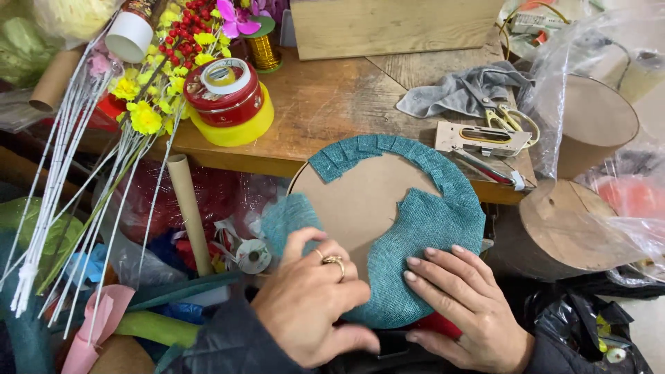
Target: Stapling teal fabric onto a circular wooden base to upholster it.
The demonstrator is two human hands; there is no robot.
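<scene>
Both hands, left hand and right hand, press teal burlap flat on the cardboard disc; loosening either could let pleats slip.

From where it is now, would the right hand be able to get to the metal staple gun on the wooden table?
Probably yes: the right hand rests on the teal burlap fabric, and nothing stands between it and the metal staple gun.
</scene>
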